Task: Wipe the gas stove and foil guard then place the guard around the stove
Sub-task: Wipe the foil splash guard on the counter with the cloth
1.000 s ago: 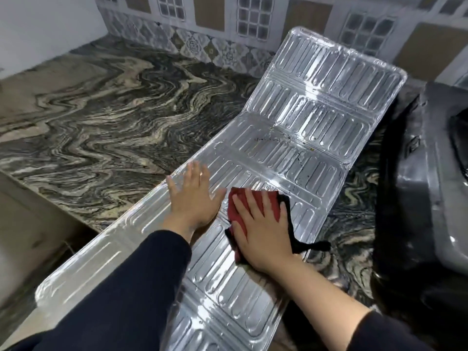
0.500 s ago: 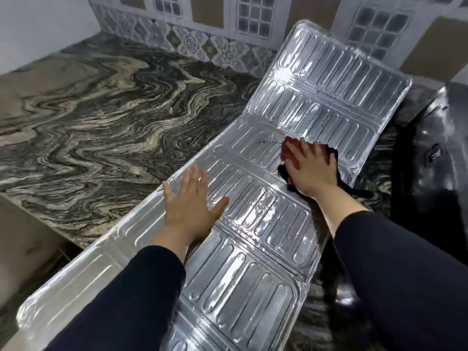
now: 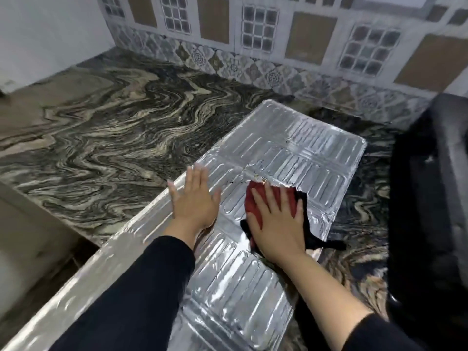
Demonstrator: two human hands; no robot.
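The ribbed silver foil guard (image 3: 298,148) lies flat on the marbled counter, running from the near left to the far right. My left hand (image 3: 193,198) presses flat on its left part, fingers spread, holding nothing. Just to the right, my right hand (image 3: 276,224) presses a red and black cloth (image 3: 255,201) onto the guard's middle. Small dark crumbs sit on the foil just beyond the cloth. The black gas stove (image 3: 440,198) stands at the right edge, partly cut off by the frame.
The dark wavy-patterned counter (image 3: 114,138) spreads left of the guard. A tiled wall (image 3: 266,41) backs it, with a white wall (image 3: 50,34) at the left. The counter's front edge drops off at the lower left.
My right hand drew the cloth back toward me from the far panel to the guard's middle. The far panel, tilted up before, now lies flat. My left hand stayed in place.
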